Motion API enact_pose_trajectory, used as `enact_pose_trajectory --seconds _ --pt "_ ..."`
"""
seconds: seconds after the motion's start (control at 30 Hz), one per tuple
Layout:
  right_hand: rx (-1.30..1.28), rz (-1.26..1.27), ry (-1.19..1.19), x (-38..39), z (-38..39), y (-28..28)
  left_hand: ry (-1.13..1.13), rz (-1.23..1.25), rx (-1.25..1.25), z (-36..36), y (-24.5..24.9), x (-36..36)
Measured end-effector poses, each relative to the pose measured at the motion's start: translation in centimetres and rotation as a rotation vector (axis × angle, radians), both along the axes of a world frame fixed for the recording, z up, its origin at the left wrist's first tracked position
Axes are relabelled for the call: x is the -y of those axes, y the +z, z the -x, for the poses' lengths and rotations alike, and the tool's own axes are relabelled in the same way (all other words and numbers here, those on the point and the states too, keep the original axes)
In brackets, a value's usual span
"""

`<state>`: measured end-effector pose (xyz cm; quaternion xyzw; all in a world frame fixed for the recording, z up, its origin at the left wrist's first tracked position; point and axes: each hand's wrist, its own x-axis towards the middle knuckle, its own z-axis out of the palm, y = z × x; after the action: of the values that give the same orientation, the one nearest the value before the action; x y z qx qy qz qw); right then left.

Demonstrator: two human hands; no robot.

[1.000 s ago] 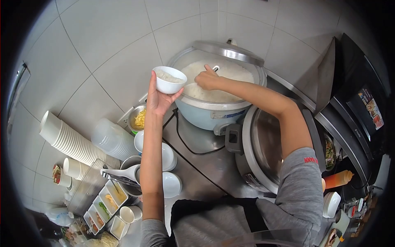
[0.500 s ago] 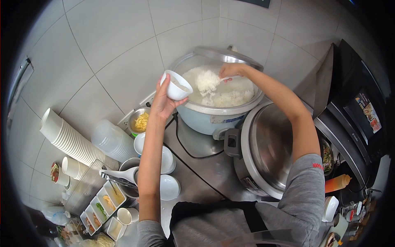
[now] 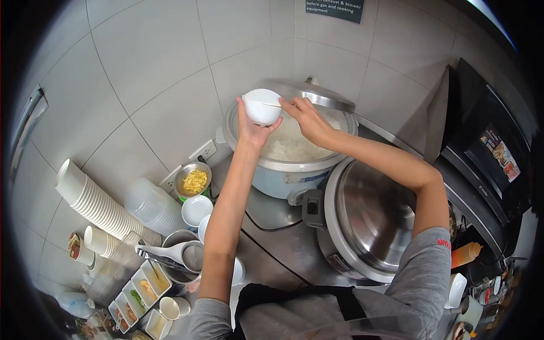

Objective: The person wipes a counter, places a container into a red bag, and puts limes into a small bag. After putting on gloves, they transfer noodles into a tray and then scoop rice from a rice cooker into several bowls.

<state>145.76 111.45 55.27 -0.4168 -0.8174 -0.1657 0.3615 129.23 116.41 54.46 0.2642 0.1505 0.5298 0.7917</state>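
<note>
A white bowl (image 3: 263, 115) is in my left hand (image 3: 256, 130), raised above the near-left rim of the open rice cooker (image 3: 277, 180). My right hand (image 3: 309, 122) grips a white rice paddle (image 3: 262, 97); its blade lies across the bowl's mouth, and most of its handle is hidden by my fingers. What is inside the bowl cannot be seen behind the blade. Below both hands, cooked rice (image 3: 294, 143) fills the cooker. The cooker's metal lid (image 3: 317, 95) is tilted up at the back.
A second large cooker (image 3: 377, 212) with a closed steel lid stands at the right. To the left are a metal bowl of yellow shreds (image 3: 194, 180), small white bowls (image 3: 196, 211), stacked paper cups (image 3: 107, 198) and topping trays (image 3: 139, 294). A black cord (image 3: 272, 258) crosses the steel counter.
My right hand has brought the paddle up from the rice, leftward onto the bowl. My left hand has moved right and slightly up, turning the bowl more upright. The camera view has shifted slightly.
</note>
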Motion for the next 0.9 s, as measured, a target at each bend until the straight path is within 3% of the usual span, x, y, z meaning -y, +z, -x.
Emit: enact_pose_trajectory --seconds 0.03,0.13,0.23,0.33,0.43,0.53,0.57,0.73,0.9 --pt "0.029 -0.025 0.029 0.4 0.0 0.2 -0.004 0.012 0.014 0.2 -0.1 0.1" --pt "0.012 0.208 0.087 -0.4 -1.4 2.6 -0.013 0.019 0.039 0.9 -0.6 0.6" --pt "-0.203 0.424 -0.099 0.0 -1.1 3.4 -0.022 -0.023 0.046 1.6 -1.6 0.6" --pt "-0.136 0.237 -0.043 -1.0 0.2 -1.3 -0.039 -0.038 0.041 2.2 -2.2 -0.3" --pt "-0.496 0.665 -0.085 -2.2 0.6 -0.1 -0.012 0.003 -0.008 2.9 -2.5 -0.4" --pt "-0.082 0.588 -0.399 -5.6 -1.4 -2.0 -0.007 0.017 -0.033 4.1 -2.3 -0.3" --pt "0.223 0.596 -0.476 -6.4 -2.0 -2.9 -0.013 0.009 -0.045 4.5 -2.2 -0.1" --pt "0.39 0.58 -0.198 -4.7 -1.1 -3.3 -0.014 0.006 -0.032 6.3 -1.8 0.6" --pt "0.407 0.804 -0.09 -4.0 -2.6 -2.6 -0.01 -0.001 -0.045 6.4 -1.3 1.7"
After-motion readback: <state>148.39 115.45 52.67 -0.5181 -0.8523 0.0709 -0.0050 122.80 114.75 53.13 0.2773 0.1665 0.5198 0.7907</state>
